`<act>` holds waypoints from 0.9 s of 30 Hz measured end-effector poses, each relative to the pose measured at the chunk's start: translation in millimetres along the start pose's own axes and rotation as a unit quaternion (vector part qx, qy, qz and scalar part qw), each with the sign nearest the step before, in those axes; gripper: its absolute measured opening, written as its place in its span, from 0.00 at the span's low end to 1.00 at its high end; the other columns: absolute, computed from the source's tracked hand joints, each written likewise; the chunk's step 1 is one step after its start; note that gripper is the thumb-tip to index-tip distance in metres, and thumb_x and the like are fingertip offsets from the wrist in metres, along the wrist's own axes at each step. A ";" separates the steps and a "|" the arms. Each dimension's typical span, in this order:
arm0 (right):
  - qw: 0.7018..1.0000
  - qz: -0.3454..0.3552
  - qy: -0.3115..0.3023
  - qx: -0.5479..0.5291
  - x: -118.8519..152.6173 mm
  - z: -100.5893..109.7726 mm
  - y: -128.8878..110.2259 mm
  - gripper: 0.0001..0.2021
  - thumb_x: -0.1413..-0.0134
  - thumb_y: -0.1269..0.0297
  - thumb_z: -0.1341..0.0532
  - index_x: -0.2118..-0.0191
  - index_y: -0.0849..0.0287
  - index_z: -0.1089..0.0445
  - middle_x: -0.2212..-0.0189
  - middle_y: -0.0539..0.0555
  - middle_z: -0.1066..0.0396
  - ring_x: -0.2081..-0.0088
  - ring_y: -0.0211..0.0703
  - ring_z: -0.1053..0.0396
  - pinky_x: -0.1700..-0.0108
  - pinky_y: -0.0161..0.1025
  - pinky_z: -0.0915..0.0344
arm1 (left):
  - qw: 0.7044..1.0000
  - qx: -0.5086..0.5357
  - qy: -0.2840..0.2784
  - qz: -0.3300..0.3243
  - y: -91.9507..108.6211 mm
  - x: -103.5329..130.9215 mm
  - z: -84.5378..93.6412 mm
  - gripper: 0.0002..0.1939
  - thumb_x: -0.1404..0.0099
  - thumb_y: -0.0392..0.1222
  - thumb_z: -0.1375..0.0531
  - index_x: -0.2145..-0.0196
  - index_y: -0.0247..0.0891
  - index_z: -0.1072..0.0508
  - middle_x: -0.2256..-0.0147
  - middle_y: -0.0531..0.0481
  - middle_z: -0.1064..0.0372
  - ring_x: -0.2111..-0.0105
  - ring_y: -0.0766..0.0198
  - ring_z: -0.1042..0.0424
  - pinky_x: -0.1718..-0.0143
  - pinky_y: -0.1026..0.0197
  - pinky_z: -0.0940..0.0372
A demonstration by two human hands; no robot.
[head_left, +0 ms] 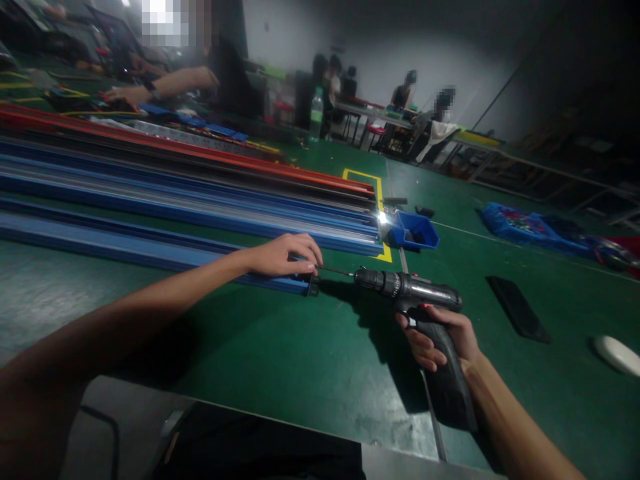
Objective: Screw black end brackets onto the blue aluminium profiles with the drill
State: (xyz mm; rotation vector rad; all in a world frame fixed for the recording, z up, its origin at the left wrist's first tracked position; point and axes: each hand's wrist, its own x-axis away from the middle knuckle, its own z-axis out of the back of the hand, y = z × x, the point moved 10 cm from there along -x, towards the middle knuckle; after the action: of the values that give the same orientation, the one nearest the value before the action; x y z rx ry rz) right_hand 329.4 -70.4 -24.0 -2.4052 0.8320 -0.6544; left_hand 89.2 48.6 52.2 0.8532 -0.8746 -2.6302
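My right hand (443,337) grips the handle of a black cordless drill (407,290), whose long thin bit (336,270) points left. At the bit's tip, the thumb and fingers of my left hand (287,255) are pinched together; whatever sits between them is too small to make out. That hand rests over the right end of a long blue profile (150,248) lying on the green table. A black end cap (313,285) sits at the profile's end, just below my left fingertips.
Behind lie more blue profiles (200,200) and an orange one (240,158). A blue bin (417,231) stands past their ends. Farther right are a black flat object (517,308), a white rounded object (619,355) and a blue tray (520,223). A co-worker's arm (170,87) reaches in across the table.
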 end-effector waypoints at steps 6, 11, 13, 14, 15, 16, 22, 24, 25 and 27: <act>0.999 -0.007 0.032 0.016 0.6 7.6 1.6 0.22 0.33 0.51 0.38 0.53 0.70 0.24 0.77 0.51 0.31 0.85 0.30 0.47 0.76 0.33 0.31 | 1.000 -0.005 0.017 -0.012 1.3 0.3 2.3 0.09 0.28 0.44 0.36 0.58 0.40 0.16 0.56 0.42 0.20 0.54 0.57 0.23 0.47 0.54 0.33; 0.998 -0.009 0.048 0.031 2.9 8.8 0.8 0.22 0.34 0.50 0.38 0.54 0.69 0.25 0.77 0.50 0.32 0.85 0.30 0.47 0.77 0.33 0.33 | 1.000 -0.016 -0.003 0.009 -4.9 2.0 -0.8 0.11 0.28 0.48 0.35 0.54 0.42 0.16 0.51 0.41 0.21 0.50 0.55 0.25 0.43 0.51 0.35; 0.998 -0.008 0.056 0.038 4.4 9.6 -1.0 0.21 0.35 0.50 0.38 0.54 0.69 0.26 0.77 0.50 0.32 0.85 0.30 0.46 0.77 0.33 0.33 | 0.999 -0.019 -0.013 0.027 -9.7 2.5 -2.0 0.14 0.25 0.50 0.39 0.51 0.42 0.17 0.49 0.42 0.21 0.47 0.55 0.26 0.42 0.50 0.36; 0.997 -0.007 0.061 0.042 5.2 10.3 -2.5 0.21 0.35 0.50 0.38 0.54 0.68 0.26 0.77 0.50 0.33 0.85 0.30 0.46 0.77 0.33 0.34 | 0.999 -0.021 -0.015 0.037 -12.5 2.7 -2.2 0.16 0.23 0.49 0.42 0.50 0.42 0.17 0.49 0.42 0.21 0.46 0.55 0.26 0.41 0.51 0.36; 0.997 -0.005 0.065 0.046 6.1 11.2 -4.3 0.21 0.35 0.50 0.38 0.54 0.68 0.26 0.78 0.50 0.33 0.85 0.30 0.46 0.78 0.34 0.34 | 0.998 -0.025 -0.016 0.046 -15.2 2.9 -2.4 0.17 0.21 0.49 0.45 0.49 0.42 0.18 0.49 0.42 0.21 0.46 0.56 0.27 0.40 0.51 0.37; 0.996 -0.004 0.070 0.050 7.0 12.3 -6.1 0.21 0.35 0.51 0.38 0.54 0.68 0.26 0.78 0.50 0.33 0.85 0.30 0.46 0.78 0.34 0.34 | 0.998 -0.030 -0.019 0.052 -17.4 3.1 -2.8 0.18 0.20 0.47 0.46 0.49 0.41 0.18 0.49 0.42 0.21 0.46 0.56 0.27 0.40 0.52 0.37; 0.990 -0.011 0.115 0.081 15.5 25.1 -16.0 0.18 0.37 0.52 0.37 0.56 0.65 0.26 0.78 0.50 0.33 0.84 0.30 0.50 0.79 0.34 0.37 | 0.996 -0.036 -0.068 0.049 -22.2 6.6 -11.8 0.16 0.20 0.41 0.47 0.45 0.40 0.21 0.45 0.42 0.23 0.43 0.60 0.26 0.39 0.56 0.35; 0.987 -0.016 0.131 0.092 18.7 29.8 -18.4 0.16 0.36 0.52 0.37 0.57 0.62 0.27 0.79 0.49 0.35 0.85 0.31 0.51 0.79 0.36 0.38 | 0.993 -0.031 -0.097 0.062 -23.9 9.1 -15.7 0.17 0.20 0.39 0.48 0.44 0.40 0.21 0.45 0.43 0.23 0.43 0.61 0.26 0.40 0.58 0.34; 0.986 -0.020 0.136 0.097 20.0 31.6 -19.0 0.15 0.36 0.53 0.37 0.57 0.61 0.27 0.79 0.49 0.36 0.84 0.32 0.52 0.80 0.36 0.38 | 0.991 -0.031 -0.109 0.070 -24.7 10.3 -17.2 0.17 0.21 0.39 0.47 0.44 0.40 0.22 0.44 0.43 0.23 0.44 0.61 0.26 0.41 0.59 0.34; 0.983 -0.032 0.144 0.106 21.7 34.9 -18.4 0.13 0.36 0.54 0.38 0.56 0.58 0.28 0.79 0.49 0.36 0.84 0.33 0.52 0.79 0.39 0.38 | 0.988 -0.031 -0.127 0.083 -25.4 12.1 -19.3 0.17 0.21 0.39 0.46 0.42 0.41 0.22 0.44 0.43 0.24 0.44 0.61 0.25 0.42 0.60 0.33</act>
State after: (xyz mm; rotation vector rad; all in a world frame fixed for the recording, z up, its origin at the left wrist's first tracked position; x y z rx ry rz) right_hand 372.5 -61.7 -33.5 -2.1822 0.7568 -1.0778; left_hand 90.0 55.0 18.7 0.4138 -0.8769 -2.6376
